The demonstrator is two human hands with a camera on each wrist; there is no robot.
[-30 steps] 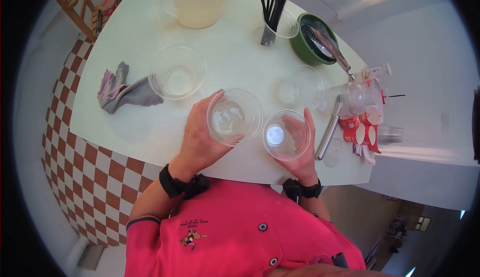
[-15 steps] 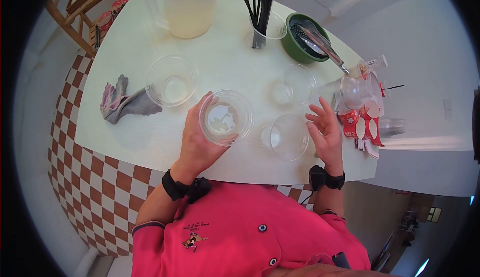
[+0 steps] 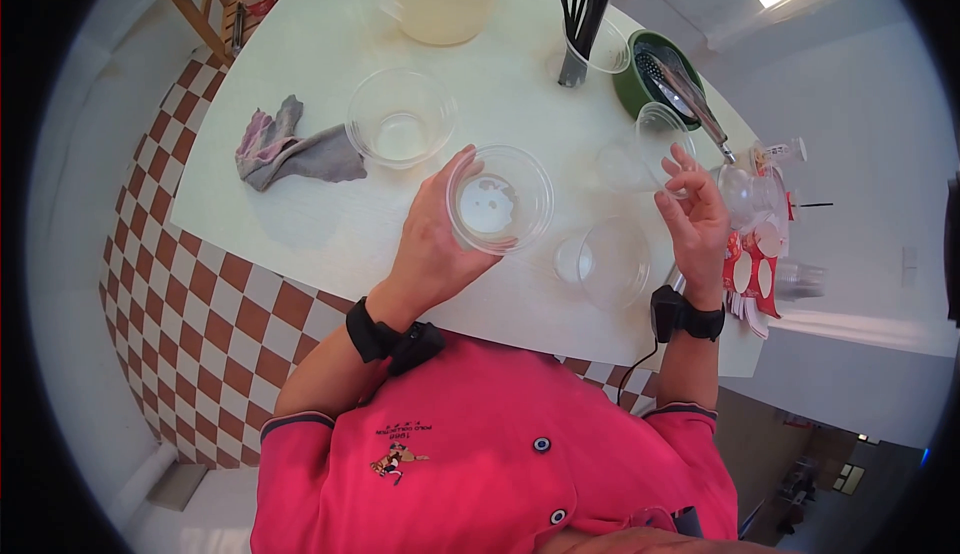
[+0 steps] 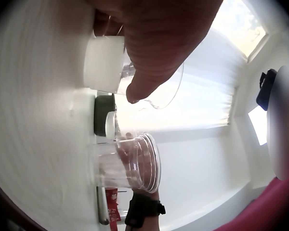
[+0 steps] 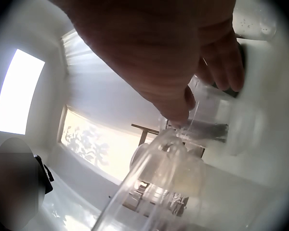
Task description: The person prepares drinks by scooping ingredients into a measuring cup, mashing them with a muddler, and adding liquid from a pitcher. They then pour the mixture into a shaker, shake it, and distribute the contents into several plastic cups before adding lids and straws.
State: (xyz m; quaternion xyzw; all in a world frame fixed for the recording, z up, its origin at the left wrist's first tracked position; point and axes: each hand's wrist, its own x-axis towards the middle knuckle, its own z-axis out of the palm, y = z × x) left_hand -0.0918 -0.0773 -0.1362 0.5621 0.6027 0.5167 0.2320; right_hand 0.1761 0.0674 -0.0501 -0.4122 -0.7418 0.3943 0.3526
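My left hand (image 3: 440, 234) holds a clear plastic cup (image 3: 520, 199) around its side, with whitish patches showing inside it. In the left wrist view the thumb lies across the cup's clear upper part. My right hand (image 3: 697, 219) is raised, fingers loosely bent and fingertips right at the rim of a second clear cup (image 3: 655, 126) toward the back. Between my hands a third clear cup (image 3: 620, 264) stands on the table; in the left wrist view the right hand shows behind this cup (image 4: 120, 166). A fourth, wider-looking clear cup (image 3: 400, 104) stands farther left.
A grey and pink cloth (image 3: 315, 157) lies at the left. At the back stand a pitcher (image 3: 445, 9) of pale liquid, black straws (image 3: 592, 14) in a clear cup, and a green bowl (image 3: 635, 94) holding metal utensils. Red printed items (image 3: 755, 264) crowd the right edge.
My right hand has let go of the near clear cup and moved right, then forward to the cup farther back. My left hand keeps its cup. The head view has shifted.
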